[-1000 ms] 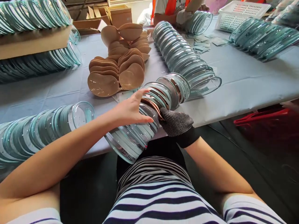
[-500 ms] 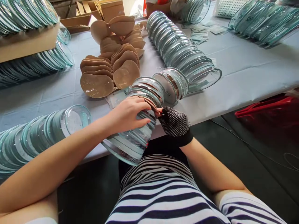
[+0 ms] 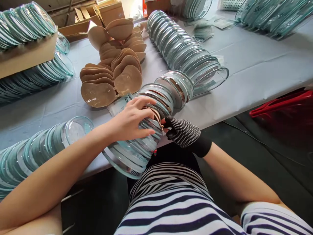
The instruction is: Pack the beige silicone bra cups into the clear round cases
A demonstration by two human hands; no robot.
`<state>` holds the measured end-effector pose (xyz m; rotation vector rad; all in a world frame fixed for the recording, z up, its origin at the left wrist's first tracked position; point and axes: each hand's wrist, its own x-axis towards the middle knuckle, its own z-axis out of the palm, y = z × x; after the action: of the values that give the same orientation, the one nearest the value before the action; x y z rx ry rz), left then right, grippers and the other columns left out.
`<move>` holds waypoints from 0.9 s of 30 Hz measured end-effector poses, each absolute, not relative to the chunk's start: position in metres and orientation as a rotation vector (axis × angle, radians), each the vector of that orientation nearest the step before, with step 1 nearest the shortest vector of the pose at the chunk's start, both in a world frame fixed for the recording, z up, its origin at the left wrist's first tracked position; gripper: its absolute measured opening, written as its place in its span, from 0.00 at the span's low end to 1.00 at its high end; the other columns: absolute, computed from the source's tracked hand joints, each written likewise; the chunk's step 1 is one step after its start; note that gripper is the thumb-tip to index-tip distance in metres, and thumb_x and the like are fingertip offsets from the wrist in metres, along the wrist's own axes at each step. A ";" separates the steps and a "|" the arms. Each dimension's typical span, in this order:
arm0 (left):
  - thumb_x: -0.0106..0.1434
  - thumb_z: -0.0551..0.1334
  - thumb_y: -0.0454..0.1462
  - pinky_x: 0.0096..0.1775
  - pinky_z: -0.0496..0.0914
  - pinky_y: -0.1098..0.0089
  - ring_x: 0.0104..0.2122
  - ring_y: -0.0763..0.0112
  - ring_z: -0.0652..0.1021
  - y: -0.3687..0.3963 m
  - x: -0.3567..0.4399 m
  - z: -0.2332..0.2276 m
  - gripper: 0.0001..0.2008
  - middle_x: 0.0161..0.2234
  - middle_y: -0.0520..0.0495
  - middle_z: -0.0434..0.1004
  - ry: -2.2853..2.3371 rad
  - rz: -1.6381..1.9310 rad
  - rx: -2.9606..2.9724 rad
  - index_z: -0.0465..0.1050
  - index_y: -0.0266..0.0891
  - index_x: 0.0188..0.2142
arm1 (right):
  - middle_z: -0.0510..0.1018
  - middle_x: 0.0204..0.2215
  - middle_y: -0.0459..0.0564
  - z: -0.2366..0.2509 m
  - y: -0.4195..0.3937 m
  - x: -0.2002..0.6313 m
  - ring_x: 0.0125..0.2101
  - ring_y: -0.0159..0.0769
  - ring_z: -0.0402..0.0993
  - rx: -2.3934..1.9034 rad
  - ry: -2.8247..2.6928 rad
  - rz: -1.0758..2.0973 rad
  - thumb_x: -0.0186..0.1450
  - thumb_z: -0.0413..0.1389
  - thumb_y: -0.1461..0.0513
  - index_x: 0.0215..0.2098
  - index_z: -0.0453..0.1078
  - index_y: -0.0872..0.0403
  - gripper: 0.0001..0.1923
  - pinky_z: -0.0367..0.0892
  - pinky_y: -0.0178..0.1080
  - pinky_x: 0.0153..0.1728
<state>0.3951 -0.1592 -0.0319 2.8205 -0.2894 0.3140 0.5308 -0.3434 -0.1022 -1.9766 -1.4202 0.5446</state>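
A stack of clear plastic cups lies tilted over the table's near edge, some of them with tan pads inside. My left hand lies bare on top of this stack, fingers curled over it. My right hand, in a black dotted glove, pinches a tan pad sticking out of the stack's side. A second short stack of filled clear cups lies just beyond. A pile of tan pads sits behind the stack.
Long rows of clear cups lie on the blue-grey table: one at the near left, one in the middle, more at the far left and far right. Cardboard boxes stand at the back. Something red sits below the table's right.
My left hand has gone from open fingers above the stack to curled down onto it. My gloved right hand has moved slightly left onto the pad. The view has tipped down.
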 end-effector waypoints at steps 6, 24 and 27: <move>0.62 0.65 0.42 0.60 0.59 0.51 0.57 0.56 0.68 -0.160 0.396 -0.033 0.11 0.55 0.40 0.69 -0.298 0.276 2.840 0.68 0.40 0.39 | 0.78 0.30 0.46 -0.105 -0.345 0.526 0.27 0.30 0.74 -1.732 -1.216 0.632 0.70 0.52 0.55 0.36 0.68 0.54 0.11 0.66 0.33 0.31; 0.66 0.61 0.46 0.33 0.64 0.68 0.28 0.70 0.74 -0.165 0.414 -0.024 0.13 0.25 0.53 0.73 -0.478 0.053 2.880 0.71 0.41 0.31 | 0.82 0.40 0.50 -0.083 -0.361 0.558 0.43 0.36 0.79 -1.829 -1.112 -0.329 0.71 0.53 0.58 0.44 0.75 0.52 0.10 0.72 0.38 0.48; 0.66 0.62 0.47 0.53 0.65 0.59 0.47 0.60 0.76 -0.165 0.414 -0.025 0.11 0.42 0.46 0.79 -0.562 0.186 2.939 0.76 0.46 0.42 | 0.73 0.58 0.58 -0.085 -0.338 0.595 0.60 0.42 0.67 -1.897 -1.187 -0.424 0.70 0.54 0.55 0.56 0.68 0.55 0.20 0.62 0.45 0.62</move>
<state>0.4140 -0.1647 -0.0254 2.9386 -0.5618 0.1861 0.5945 -0.3383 -0.0855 -1.8969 -1.1870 -0.4241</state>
